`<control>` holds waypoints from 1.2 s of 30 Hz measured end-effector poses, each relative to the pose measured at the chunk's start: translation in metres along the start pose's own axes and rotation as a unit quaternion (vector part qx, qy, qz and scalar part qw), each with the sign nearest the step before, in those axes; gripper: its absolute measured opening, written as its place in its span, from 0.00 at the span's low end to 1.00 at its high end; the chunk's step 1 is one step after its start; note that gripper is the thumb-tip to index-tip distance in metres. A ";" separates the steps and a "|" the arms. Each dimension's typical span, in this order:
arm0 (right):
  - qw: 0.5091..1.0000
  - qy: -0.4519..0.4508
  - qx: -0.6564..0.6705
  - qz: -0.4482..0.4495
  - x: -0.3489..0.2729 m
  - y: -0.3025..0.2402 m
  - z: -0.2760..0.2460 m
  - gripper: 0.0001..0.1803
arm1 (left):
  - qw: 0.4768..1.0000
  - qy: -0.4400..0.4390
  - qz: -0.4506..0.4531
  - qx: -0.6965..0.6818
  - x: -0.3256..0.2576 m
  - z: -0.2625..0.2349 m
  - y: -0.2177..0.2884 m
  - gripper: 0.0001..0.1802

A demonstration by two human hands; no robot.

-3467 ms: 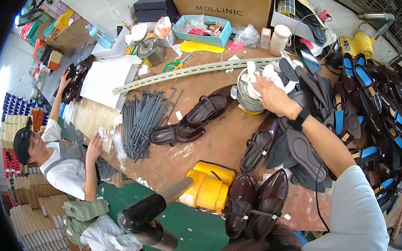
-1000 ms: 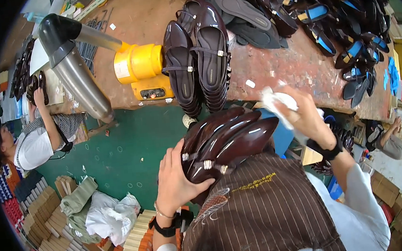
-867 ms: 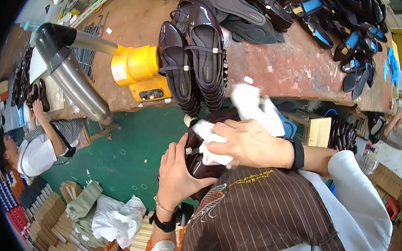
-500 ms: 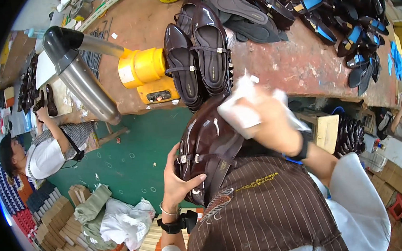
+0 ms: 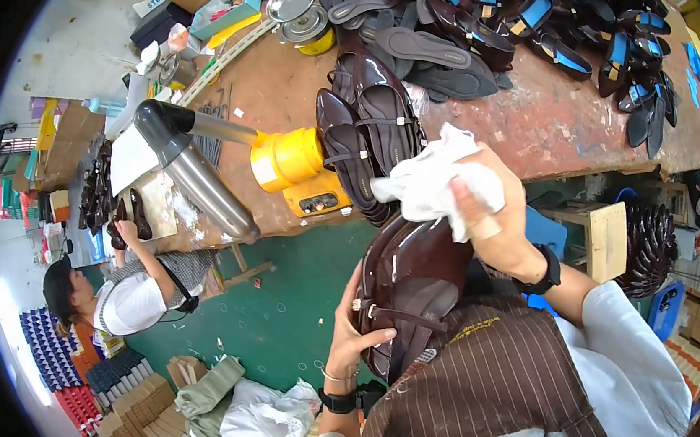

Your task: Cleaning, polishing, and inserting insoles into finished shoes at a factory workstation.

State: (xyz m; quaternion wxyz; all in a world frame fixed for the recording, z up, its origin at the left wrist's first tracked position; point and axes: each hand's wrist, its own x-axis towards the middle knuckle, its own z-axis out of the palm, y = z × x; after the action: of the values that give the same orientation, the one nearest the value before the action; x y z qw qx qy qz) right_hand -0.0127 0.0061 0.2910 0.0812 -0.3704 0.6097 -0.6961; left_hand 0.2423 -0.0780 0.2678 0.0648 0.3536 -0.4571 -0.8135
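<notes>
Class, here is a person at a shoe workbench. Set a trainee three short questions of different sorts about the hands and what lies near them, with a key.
1. True or false: the right hand holds a white cloth.
2. What does the left hand grip? A) a brown shoe B) a metal tin C) a blue sandal
3. Fill in: the yellow machine sits on the ______ beside paired brown shoes.

Key: 1 true. 2 A, the brown shoe. 3 workbench.
</notes>
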 end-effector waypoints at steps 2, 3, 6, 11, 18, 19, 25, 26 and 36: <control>0.952 0.083 0.201 0.217 0.000 -0.003 -0.002 0.14 | 1.000 -0.023 -0.005 0.003 0.000 -0.001 -0.001 0.61; 0.961 0.047 0.192 0.192 0.007 -0.002 -0.003 0.15 | 1.000 -0.013 -0.026 -0.003 0.000 -0.002 0.000 0.60; 0.996 -0.045 0.038 0.060 0.023 0.000 0.005 0.15 | 0.996 -0.022 -0.070 -0.059 0.000 -0.002 0.000 0.54; 0.925 -0.262 -0.256 -0.102 -0.006 0.000 0.024 0.12 | 0.991 -0.002 -0.071 -0.112 0.005 0.009 -0.007 0.47; 0.958 -0.265 -0.095 -0.056 0.040 -0.014 -0.034 0.18 | 0.984 0.044 -0.091 -0.149 0.011 0.024 -0.009 0.38; 0.974 -0.181 -0.127 -0.058 0.055 -0.008 -0.030 0.20 | 0.980 0.044 -0.086 -0.172 0.012 0.025 -0.007 0.37; 0.877 -0.415 -0.239 -0.046 0.024 -0.009 -0.024 0.26 | 0.976 0.095 -0.061 -0.189 0.022 0.028 -0.004 0.30; 0.837 -0.517 -0.174 -0.028 0.017 -0.012 -0.025 0.26 | 0.965 0.124 -0.088 -0.214 0.023 0.028 -0.006 0.29; 0.865 -0.394 -0.312 -0.003 0.055 0.030 -0.039 0.21 | 0.956 0.103 -0.015 -0.275 0.059 0.041 0.008 0.25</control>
State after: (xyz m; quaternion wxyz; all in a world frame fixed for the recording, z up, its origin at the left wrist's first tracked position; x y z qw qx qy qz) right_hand -0.0859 -0.0017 0.2873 0.1929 -0.6215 0.7112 -0.2659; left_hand 0.1707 -0.0787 0.2575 0.1943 0.4107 -0.2017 -0.8677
